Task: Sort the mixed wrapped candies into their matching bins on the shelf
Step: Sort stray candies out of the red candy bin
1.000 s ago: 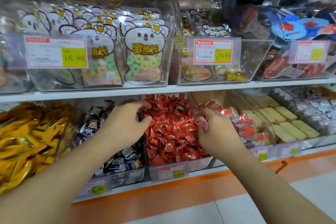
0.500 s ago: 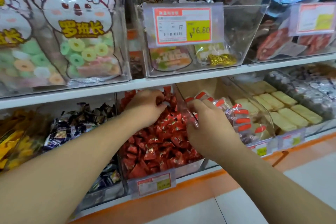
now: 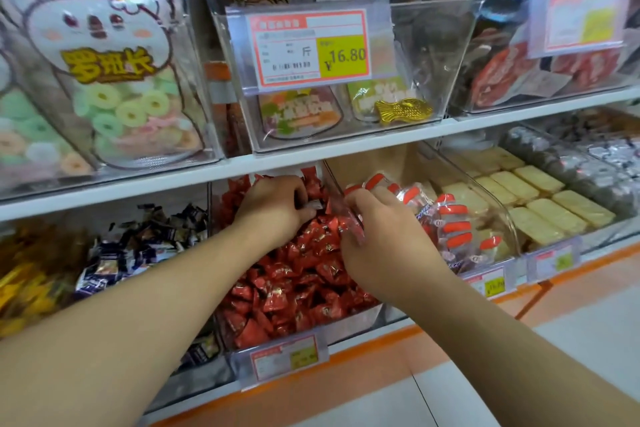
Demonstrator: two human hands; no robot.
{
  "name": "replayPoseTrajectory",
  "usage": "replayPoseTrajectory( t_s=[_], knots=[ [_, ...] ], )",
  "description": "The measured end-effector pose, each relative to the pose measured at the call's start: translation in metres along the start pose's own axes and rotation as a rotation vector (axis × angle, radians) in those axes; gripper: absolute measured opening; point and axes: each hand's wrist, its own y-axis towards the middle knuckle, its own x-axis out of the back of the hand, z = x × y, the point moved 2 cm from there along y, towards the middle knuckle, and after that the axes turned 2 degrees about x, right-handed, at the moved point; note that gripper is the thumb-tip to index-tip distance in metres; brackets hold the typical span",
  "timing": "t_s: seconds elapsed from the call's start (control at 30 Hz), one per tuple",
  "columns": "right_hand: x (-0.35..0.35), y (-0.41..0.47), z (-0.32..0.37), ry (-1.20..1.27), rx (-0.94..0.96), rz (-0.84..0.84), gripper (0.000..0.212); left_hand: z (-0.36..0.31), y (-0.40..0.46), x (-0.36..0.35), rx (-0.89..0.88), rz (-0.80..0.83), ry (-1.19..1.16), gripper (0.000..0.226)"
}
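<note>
Down on the lower shelf, both of my hands are in the clear bin of red wrapped candies [image 3: 298, 284]. My left hand [image 3: 273, 208] sits toward the back of the pile with its fingers curled over, and a small dark-and-white wrapper [image 3: 311, 203] shows at my fingertips; I seem to be pinching it, though most of it is hidden by my knuckles. My right hand [image 3: 381, 236] is curled at the bin's right wall, closed on a red-and-clear wrapper [image 3: 349, 222] that sticks out between thumb and fingers. I judge this to be the picking-out step: strays are being pulled from the red pile. The dark piece looks like it belongs with the dark blue and white candies [image 3: 138, 246] in the bin just to the left, and the clear one with the red-striped clear packets [image 3: 450, 218] in the bin just to the right. Next I need to lift each hand clear without dragging red candies along, then carry each piece sideways over its dividing wall and release it.
</note>
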Motion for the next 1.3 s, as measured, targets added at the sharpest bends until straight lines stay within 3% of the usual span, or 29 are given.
replayPoseTrajectory(
  t_s=[0.2,0.33,0.43,0.53,0.73,0.97,1.17,1.3],
  knots=[
    [0.001,-0.002,0.005,-0.024,-0.016,0.027,0.041,0.003,-0.053,0.04,-0.094,-0.053,-0.171,0.017],
    [-0.001,-0.006,0.012,-0.058,-0.033,0.049,0.038,0.027,-0.097,0.074,-0.043,-0.096,-0.206,0.013],
    [-0.002,-0.009,0.017,-0.068,-0.036,0.055,0.036,0.051,-0.124,0.105,0.046,-0.129,-0.083,0.012],
    [-0.002,-0.01,0.022,-0.07,-0.058,0.088,0.04,0.071,-0.139,0.118,0.125,-0.078,0.092,0.024],
    [0.004,-0.007,0.027,-0.059,-0.108,0.104,0.048,0.064,-0.148,0.091,-0.083,0.124,0.004,0.055],
    [0.002,-0.003,0.026,-0.087,-0.069,0.064,0.038,0.022,-0.118,0.057,-0.276,0.129,-0.011,0.056],
    [0.001,0.005,0.014,0.052,-0.198,0.0,0.013,-0.004,-0.088,0.016,-0.33,0.284,-0.136,0.063],
    [0.001,0.004,0.01,0.069,-0.194,-0.006,0.008,-0.002,-0.086,0.003,-0.358,0.225,-0.033,0.048]
  ],
)
